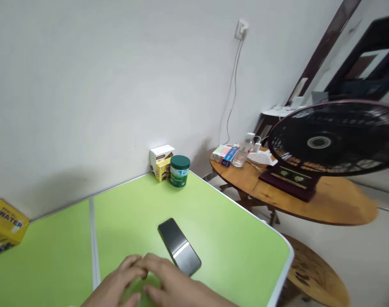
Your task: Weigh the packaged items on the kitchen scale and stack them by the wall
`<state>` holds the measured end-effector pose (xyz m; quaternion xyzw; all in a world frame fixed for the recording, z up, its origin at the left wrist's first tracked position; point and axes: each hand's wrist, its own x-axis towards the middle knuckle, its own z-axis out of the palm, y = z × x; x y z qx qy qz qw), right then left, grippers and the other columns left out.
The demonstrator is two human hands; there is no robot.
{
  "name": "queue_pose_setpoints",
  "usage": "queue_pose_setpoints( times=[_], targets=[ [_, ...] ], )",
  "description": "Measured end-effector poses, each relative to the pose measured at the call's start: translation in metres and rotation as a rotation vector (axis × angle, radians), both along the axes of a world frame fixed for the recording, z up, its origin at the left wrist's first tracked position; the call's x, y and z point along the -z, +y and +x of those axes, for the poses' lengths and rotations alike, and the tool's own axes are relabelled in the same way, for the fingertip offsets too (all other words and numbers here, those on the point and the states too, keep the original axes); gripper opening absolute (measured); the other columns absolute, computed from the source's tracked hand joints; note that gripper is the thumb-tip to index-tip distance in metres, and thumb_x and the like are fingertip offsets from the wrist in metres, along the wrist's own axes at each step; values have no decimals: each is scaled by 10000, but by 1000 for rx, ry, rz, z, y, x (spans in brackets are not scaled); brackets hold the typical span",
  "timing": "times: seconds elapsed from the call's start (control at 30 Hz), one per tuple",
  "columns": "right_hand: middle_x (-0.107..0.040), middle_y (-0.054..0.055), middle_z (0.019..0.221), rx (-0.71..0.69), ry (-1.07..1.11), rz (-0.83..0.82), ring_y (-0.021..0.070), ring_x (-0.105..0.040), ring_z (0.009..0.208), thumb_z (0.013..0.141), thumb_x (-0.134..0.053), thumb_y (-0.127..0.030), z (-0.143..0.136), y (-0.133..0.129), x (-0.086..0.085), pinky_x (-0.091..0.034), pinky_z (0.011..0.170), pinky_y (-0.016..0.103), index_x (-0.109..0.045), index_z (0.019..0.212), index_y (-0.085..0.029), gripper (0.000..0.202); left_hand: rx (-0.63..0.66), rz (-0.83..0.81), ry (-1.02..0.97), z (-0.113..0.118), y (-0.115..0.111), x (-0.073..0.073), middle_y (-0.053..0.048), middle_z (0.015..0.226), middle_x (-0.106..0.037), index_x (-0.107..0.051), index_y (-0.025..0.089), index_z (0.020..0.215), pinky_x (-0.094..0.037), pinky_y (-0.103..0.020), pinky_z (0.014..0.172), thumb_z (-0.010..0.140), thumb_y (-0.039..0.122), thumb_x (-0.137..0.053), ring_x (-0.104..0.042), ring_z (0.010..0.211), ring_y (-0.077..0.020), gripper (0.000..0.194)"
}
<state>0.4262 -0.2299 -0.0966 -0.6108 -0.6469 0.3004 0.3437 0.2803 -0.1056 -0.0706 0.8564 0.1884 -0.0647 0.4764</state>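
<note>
My left hand (117, 282) and my right hand (169, 279) meet at the near edge of the view, above the green table (232, 238). Their curved fingertips touch each other, with thumbs held apart from the fingers and nothing visible between them. Just beyond my right hand lies a black smartphone (178, 245), face up, its screen dark with a bright reflection. Farther back, by the wall, stands a green jar (179, 171) with a dark green lid. Beside it are a small yellow box (162, 170) and a white box (161, 152).
A yellow box (9, 224) marked WATER sits at the left, against the wall. To the right, a wooden table (344, 200) holds a dark fan (322, 140), a plastic bottle (243, 151) and small boxes (224, 154). A wooden stool (312, 273) stands below; a cord (235, 85) hangs from the wall socket.
</note>
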Motion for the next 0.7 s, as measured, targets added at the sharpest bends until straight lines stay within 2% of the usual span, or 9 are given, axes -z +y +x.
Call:
queue_pose_setpoints(
  times=[0.1,0.17,0.23,0.27,0.33,0.4,0.5,0.6,0.7],
  targets=[
    [-589,52,1011,167,65,48,181,-577,933,822,-476,-152,46,7,10,-465,851,325,-517,1066,-193,251,15,137,-75,74,14,-12,-29,1273,-549,-680,238,831,-324,-460,1058,789,177,-455,-489,1202,-238,236],
    [-598,58,973,232,51,93,184,-578,882,787,-482,-125,73,19,20,-479,826,339,-500,1079,-175,297,62,228,-169,123,28,-15,-41,978,-666,-646,202,688,-437,-390,947,742,76,-389,-602,995,-194,292],
    [-589,90,1019,315,12,154,199,-569,913,762,-480,-110,101,38,29,-482,840,360,-456,1170,-142,410,-12,309,-218,171,45,-10,-29,726,-658,-625,178,689,-507,-327,766,709,48,-378,-632,743,-167,279],
    [-575,118,1078,362,-15,185,212,-557,971,758,-479,-109,116,50,32,-471,879,375,-427,1219,-119,464,-70,356,-232,193,54,-6,-29,693,-653,-628,165,718,-510,-314,727,709,50,-384,-628,699,-165,270],
    [-504,186,1235,457,-109,220,256,-482,1143,754,-484,-113,145,75,35,-410,985,413,-373,1289,-63,549,-178,438,-260,233,72,4,-72,845,-673,-633,132,876,-499,-318,778,722,59,-403,-635,811,-184,286],
    [-375,238,1378,544,-253,199,301,-355,1283,747,-484,-103,172,99,32,-349,1049,441,-323,1334,-12,616,-241,519,-305,267,89,13,-129,1133,-598,-556,114,1118,-446,-344,908,736,63,-426,-568,1053,-218,407],
    [-215,257,1474,648,-418,144,336,-267,1341,766,-426,-72,203,128,24,-383,1027,457,-267,1372,26,634,-280,658,-361,306,108,22,-159,1301,-455,-409,148,1300,-382,-399,987,758,93,-470,-450,1207,-266,549],
    [-173,268,1486,676,-450,117,366,-325,1310,774,-403,-67,219,144,21,-466,932,474,-237,1388,28,644,-326,705,-368,329,118,31,-171,1249,-469,-462,155,1254,-401,-426,955,804,152,-468,-477,1161,-295,450],
    [-142,262,1496,658,-491,87,380,-378,1276,745,-430,-64,223,149,26,-512,857,468,-224,1397,13,688,-382,693,-386,339,121,42,-163,1242,-457,-504,155,1174,-408,-404,937,836,160,-423,-489,1131,-279,348]
  ],
)
